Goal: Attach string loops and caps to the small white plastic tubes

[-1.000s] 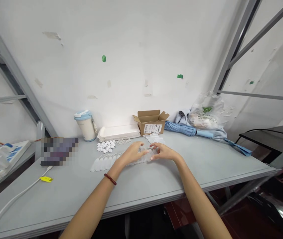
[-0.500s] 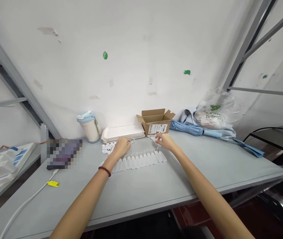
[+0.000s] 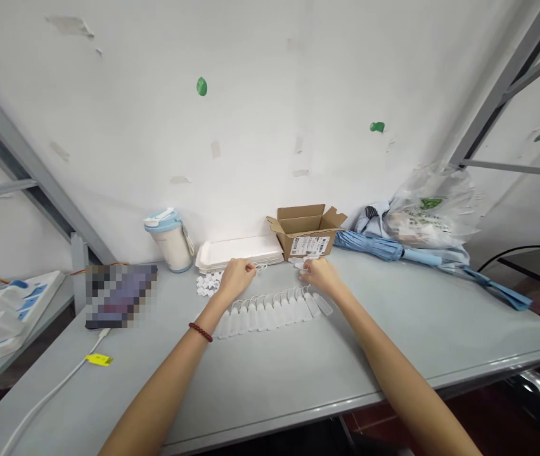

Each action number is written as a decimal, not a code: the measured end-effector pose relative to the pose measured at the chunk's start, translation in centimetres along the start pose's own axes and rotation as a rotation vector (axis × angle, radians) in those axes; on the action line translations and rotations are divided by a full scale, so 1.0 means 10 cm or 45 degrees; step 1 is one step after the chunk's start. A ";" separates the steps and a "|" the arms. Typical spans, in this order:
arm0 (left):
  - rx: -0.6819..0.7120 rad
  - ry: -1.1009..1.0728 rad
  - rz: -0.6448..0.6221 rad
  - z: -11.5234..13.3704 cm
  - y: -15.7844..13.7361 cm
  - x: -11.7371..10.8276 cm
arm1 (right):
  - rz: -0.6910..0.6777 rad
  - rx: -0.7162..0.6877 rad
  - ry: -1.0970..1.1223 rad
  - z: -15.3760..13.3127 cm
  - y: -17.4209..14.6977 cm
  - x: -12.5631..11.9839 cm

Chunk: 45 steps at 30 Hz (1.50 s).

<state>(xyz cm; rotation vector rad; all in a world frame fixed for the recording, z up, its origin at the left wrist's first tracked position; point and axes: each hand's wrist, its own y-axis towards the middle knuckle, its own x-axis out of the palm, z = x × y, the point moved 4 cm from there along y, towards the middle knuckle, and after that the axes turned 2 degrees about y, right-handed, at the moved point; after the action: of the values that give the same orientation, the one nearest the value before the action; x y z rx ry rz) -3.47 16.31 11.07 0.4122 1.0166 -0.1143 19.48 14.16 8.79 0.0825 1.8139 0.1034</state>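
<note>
Along the middle of the table lies a row of several whitish, translucent tags, each with a thin cord loop at its top. Behind the row, my left hand is closed in a pinch on a thin white cord. My right hand is closed too, its fingertips on a white tag in front of the cardboard box; the fingers partly hide it. A heap of small white pieces sits just left of my left hand.
White trays are stacked against the wall, beside a blue-lidded cup. A folded blue umbrella and a plastic bag occupy the back right. At left lie a blurred-out dark device and a white cable.
The view has shifted slightly. My right hand has lowered a little relative to the box, and the tags at the row's right end now lie more slanted. My left hand stays pinched on the cord.
</note>
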 end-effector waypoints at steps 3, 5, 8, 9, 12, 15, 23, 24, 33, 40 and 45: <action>-0.015 -0.132 0.058 0.03 -0.10 -0.09 | 0.002 0.001 0.000 0.01 -0.02 -0.02; -0.020 -0.225 0.086 0.06 -0.19 -0.13 | 0.076 -0.069 0.052 -0.02 -0.04 -0.05; -0.036 -0.299 0.117 0.11 -0.32 -0.17 | 0.275 -0.286 0.273 -0.15 -0.12 -0.12; -0.049 -0.323 0.117 0.13 -0.35 -0.18 | 0.333 -0.364 0.369 -0.21 -0.15 -0.13; -0.084 -0.431 0.082 0.18 -0.41 -0.17 | 0.422 -0.541 0.610 -0.40 -0.27 -0.12; -0.076 -0.504 0.032 0.23 -0.45 -0.16 | 0.441 -0.603 0.702 -0.53 -0.37 -0.06; -0.051 -0.371 0.017 0.26 -0.53 -0.13 | 0.399 -0.672 0.660 -0.63 -0.45 0.01; -0.043 -0.365 0.018 0.27 -0.53 -0.13 | 0.389 -0.673 0.652 -0.64 -0.46 0.01; 0.032 -0.372 -0.062 0.41 -0.60 -0.11 | 0.392 -0.667 0.624 -0.67 -0.50 -0.01; 0.054 -0.363 -0.085 0.40 -0.61 -0.09 | 0.415 -0.710 0.665 -0.68 -0.51 0.00; 0.047 -0.381 -0.077 0.34 -0.59 -0.08 | 0.423 -0.696 0.654 -0.69 -0.51 0.00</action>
<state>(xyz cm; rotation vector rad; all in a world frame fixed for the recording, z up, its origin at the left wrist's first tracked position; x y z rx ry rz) -2.79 9.45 11.63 0.3852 0.7327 -0.2424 12.82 8.89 9.84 -0.0374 2.2011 0.9199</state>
